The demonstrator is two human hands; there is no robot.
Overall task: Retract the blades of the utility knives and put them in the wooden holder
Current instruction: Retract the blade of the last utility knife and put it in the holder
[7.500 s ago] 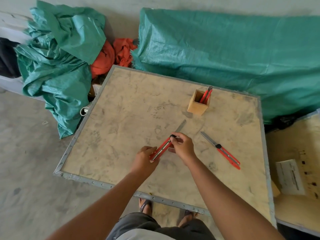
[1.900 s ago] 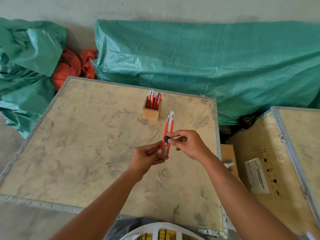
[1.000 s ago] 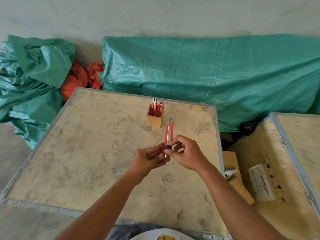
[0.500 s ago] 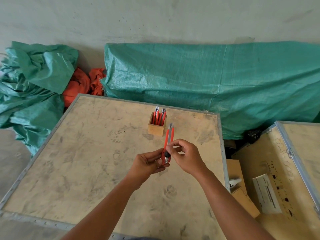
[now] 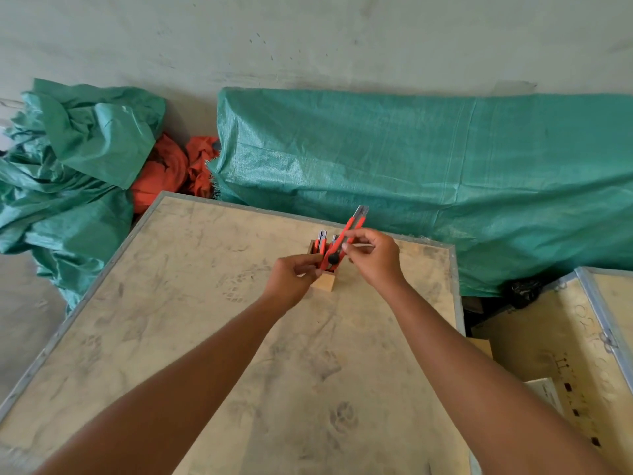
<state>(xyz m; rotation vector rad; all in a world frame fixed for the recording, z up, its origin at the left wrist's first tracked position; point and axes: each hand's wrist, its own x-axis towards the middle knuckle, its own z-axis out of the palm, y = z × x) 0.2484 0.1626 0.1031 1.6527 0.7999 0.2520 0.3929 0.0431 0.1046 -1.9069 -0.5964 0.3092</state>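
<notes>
A red utility knife tilts up to the right, its lower end at the mouth of the wooden holder. My right hand pinches the knife's middle. My left hand is at the holder's left side, fingers against the knife's lower end; most of the holder is hidden behind it. Two other red knives stand upright in the holder. The held knife shows only a short metal tip at the top.
The holder stands on a worn plywood crate top with a metal edge. Green tarpaulin covers a bulk behind, a crumpled tarp and orange cloth lie at left. Another crate sits at right.
Both hands carried the knife forward from mid-table to the holder, and its lower end now sits at the holder's mouth. The knife tilted to the right.
</notes>
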